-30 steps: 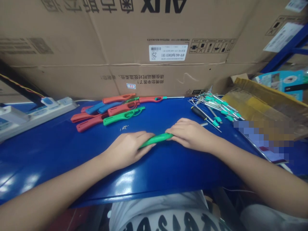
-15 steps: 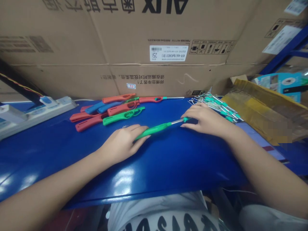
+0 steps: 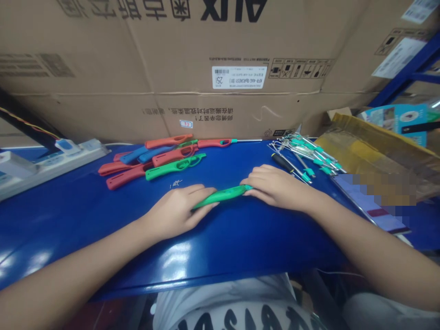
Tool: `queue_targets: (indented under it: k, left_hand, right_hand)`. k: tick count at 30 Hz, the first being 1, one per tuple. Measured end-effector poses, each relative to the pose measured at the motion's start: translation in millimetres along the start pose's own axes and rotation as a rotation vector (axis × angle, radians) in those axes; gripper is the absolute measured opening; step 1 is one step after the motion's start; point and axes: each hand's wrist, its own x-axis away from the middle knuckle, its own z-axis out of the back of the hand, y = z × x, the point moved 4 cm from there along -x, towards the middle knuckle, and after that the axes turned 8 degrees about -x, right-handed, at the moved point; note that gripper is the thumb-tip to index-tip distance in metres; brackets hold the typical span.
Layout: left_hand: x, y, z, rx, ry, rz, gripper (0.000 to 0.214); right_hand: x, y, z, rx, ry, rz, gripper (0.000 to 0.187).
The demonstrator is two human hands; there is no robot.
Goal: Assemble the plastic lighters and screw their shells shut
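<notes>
A green long-nosed lighter spans the gap between my two hands above the blue table. My left hand is closed around its handle end. At the front end, my right hand pinches where a bit of teal collar shows; the metal tube seen there before is now hidden by the fingers. Several red, blue and green lighter bodies lie in a pile beyond my left hand. Past my right hand is a heap of metal lighter tubes with teal collars.
A black-handled screwdriver lies beside the tubes. Small metal bits rest behind my left hand. At left is a white power strip; at right, a phone-like flat device and a taped carton. A large cardboard box walls the back.
My right hand has moved left and slightly down along the metal tube to the green body, so the tube no longer shows. The screwdriver has come into view. My left hand stays nearly still.
</notes>
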Motion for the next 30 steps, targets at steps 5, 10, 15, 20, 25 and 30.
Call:
queue_targets:
  k: [5,10,15,20,25,30]
  left_hand:
    - [-5.9,-7.0,0.3,0.427,-0.067,0.258,0.030]
    - [-3.7,-8.8,-12.9,1.078,-0.279,0.649,0.042]
    - [-2.0,-7.5,-12.4,1.059,-0.281,0.623,0.040]
    - [-2.4,-3.4,-2.1,0.713,-0.195,0.418,0.038]
    - [0.0,-3.3,-5.3,0.692,-0.216,0.383,0.039]
    - [-0.3,-1.4,-6.1,0.537,-0.141,0.252,0.031]
  right_hand:
    - [4.3,3.8,7.6,-0.013,0.087,0.051,0.028]
    - [3.7,-8.9,6.5,0.097,0.176,0.158,0.025]
    - [2.8,-15.0,1.8,0.072,0.207,0.187,0.022]
    - [5.1,-18.7,3.2,0.007,0.202,0.175,0.023]
    - [6.2,-20.6,3.3,-0.058,0.172,0.143,0.025]
    - [6.3,-17.6,-0.6,-0.126,0.105,0.111,0.026]
